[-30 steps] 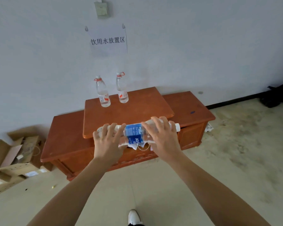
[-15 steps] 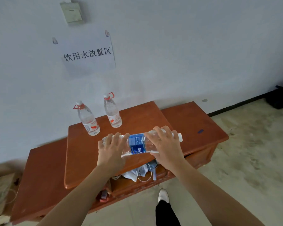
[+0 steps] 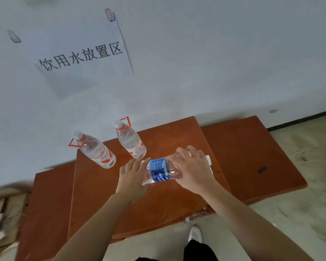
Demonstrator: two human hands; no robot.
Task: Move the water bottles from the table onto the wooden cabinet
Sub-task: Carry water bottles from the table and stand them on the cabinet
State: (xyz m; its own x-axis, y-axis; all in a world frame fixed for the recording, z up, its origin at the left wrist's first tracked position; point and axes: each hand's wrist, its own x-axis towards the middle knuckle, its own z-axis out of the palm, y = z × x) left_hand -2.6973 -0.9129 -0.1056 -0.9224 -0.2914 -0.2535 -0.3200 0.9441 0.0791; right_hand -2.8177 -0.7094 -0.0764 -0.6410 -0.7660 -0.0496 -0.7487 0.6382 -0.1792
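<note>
A clear water bottle with a blue label lies sideways in the air above the wooden cabinet, its white cap pointing right. My left hand grips its base end and my right hand grips its neck end. Two clear bottles with red-and-white labels stand upright on the cabinet's raised middle top near the wall: one at the left, one just right of it. Both have red carry loops at the neck.
A paper sign with printed characters hangs on the white wall above the cabinet. The cabinet's lower right section carries a small dark mark. Cardboard boxes lie on the floor at the left. My shoe is by the cabinet's front.
I have stepped closer, so the cabinet and standing bottles loom larger and lower in view. Both hands have carried the blue-label bottle forward over the cabinet's raised top.
</note>
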